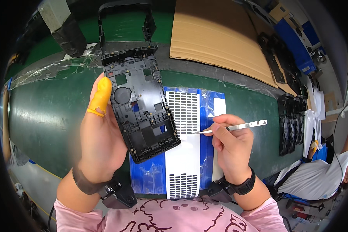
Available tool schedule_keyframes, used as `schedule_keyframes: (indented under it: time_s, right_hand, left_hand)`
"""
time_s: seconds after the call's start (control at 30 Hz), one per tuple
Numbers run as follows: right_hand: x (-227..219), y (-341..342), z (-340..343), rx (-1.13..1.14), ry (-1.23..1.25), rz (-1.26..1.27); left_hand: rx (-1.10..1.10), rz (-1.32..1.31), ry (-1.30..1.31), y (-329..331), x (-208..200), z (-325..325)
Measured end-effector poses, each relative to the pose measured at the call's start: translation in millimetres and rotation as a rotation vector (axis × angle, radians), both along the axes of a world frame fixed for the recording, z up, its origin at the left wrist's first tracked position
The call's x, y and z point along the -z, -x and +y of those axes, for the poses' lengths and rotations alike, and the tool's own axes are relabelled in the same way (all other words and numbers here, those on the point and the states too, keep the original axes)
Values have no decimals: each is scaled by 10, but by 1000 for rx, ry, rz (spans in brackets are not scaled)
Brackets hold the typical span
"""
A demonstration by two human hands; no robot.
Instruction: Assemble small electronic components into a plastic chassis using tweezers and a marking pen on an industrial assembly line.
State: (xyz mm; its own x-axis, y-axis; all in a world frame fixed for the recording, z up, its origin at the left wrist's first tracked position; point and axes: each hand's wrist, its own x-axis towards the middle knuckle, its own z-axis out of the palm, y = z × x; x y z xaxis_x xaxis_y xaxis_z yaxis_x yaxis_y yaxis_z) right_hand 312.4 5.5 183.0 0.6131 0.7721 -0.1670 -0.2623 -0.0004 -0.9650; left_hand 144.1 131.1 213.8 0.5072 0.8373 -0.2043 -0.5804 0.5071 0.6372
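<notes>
Two things are held above the green tabletop (46, 112). The left hand (102, 135), a yellow cot (101, 92) on its thumb, has its grip closed on the left edge of the black housing (147, 89), tilted, partly over the blue mat (206, 154). The right hand (234, 141) pinches the tweezers (245, 125) in its grip, their tip by the white label sheet (183, 160), contact unclear. Cardboard (220, 42) lies far right.

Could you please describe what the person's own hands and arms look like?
The left hand wears a yellow finger cot on its thumb; the right hand has no visible covering. Each wrist bears a black strap with a boxy black device. The sleeves are pink.
</notes>
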Motion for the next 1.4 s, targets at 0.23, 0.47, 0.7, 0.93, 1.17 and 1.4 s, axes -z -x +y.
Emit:
schedule_keyframes:
  time_s: [0.23, 0.47, 0.7, 0.93, 1.17, 1.4]
  right_hand:
    - [13, 5, 26, -26, 17, -45]
    - [-315, 97, -71, -56, -86, 19]
    - [-438, 333, 52, -232, -314, -80]
    - [-300, 357, 80, -183, -315, 77]
    - [-296, 361, 80, -203, -266, 45]
    - [-311, 381, 98, -179, -208, 5]
  left_hand:
    - [-68, 69, -103, -15, 24, -50]
    - [7, 8, -109, -42, 55, -78]
    - [222, -4, 33, -25, 20, -267]
    - [247, -81, 93, -16, 23, -291]
    - [239, -92, 82, -13, 34, -303]
    - [252, -99, 52, -6, 66, -291]
